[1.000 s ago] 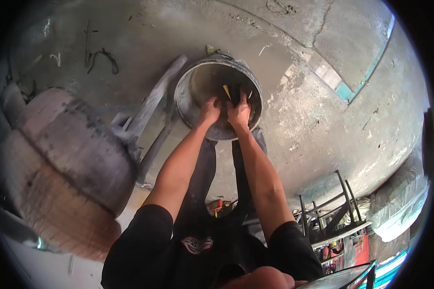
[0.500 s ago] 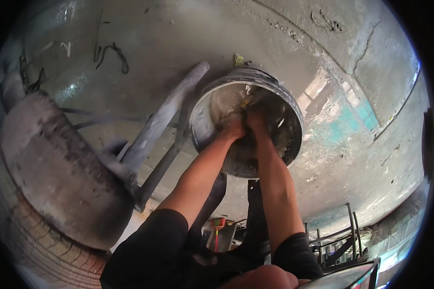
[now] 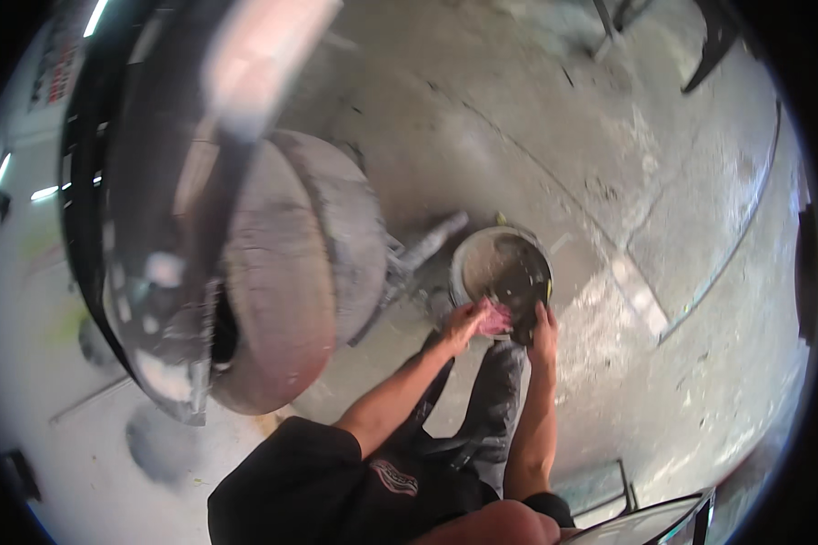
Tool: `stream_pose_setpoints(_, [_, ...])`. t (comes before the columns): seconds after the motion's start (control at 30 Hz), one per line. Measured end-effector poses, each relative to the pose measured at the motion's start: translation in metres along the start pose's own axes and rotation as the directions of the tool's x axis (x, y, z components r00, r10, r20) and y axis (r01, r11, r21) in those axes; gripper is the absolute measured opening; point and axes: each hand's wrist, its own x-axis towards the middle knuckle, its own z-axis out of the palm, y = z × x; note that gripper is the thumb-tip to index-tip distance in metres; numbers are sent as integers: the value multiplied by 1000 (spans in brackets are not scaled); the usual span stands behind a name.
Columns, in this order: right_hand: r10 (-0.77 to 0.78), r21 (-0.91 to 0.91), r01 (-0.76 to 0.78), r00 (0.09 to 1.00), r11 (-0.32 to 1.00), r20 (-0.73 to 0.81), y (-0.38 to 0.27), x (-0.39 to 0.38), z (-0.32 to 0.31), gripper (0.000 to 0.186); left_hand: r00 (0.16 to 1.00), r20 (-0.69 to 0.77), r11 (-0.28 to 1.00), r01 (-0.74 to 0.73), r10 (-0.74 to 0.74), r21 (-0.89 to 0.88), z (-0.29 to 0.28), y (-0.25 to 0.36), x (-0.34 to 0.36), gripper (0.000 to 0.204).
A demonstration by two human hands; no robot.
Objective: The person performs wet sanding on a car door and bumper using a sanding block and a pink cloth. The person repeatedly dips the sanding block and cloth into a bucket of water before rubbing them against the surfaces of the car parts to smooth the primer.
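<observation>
A round bucket (image 3: 455, 269) of murky water stands on the floor in front of my legs. At its near rim my left hand (image 3: 464, 324) is closed on a crumpled pink cloth (image 3: 495, 318). My right hand (image 3: 543, 334) is at the right side of the rim, fingers bent around the edge of a dark, flat thing (image 3: 523, 320). This dark thing lies between my two hands over the bucket; its kind is too blurred to tell. Both hands are above the water.
Left of the bucket stands a large tyre (image 3: 277, 272) with a grey metal post (image 3: 432, 243) by it. A glossy dark curved car panel (image 3: 168, 209) looms at the upper left. Wet, cracked concrete floor (image 3: 609, 200) spreads to the right.
My hands, earlier deep inside the bucket, are now up at its near rim with the pink cloth and the dark thing showing. My view has risen and shifted, bringing in the car panel.
</observation>
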Motion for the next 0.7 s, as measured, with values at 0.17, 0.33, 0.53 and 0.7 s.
stream_pose_setpoints(0.17, [-56,118,51,998,992,34,-39,-82,44,40,970,200,816,2,140,-577,33,128,-79,42])
stream_pose_setpoints(0.33, [-309,32,308,947,951,85,-103,-123,137,58,879,374,818,-30,295,-575,35,252,-175,61])
stream_pose_setpoints(0.53, [-633,-195,757,635,624,443,-208,-183,334,58,813,-28,788,-571,581,-229,-15,398,-321,18])
stream_pose_setpoints(0.7, [-783,-409,912,233,-29,577,-237,-204,492,77,386,-164,379,-589,908,714,-84,482,-404,36])
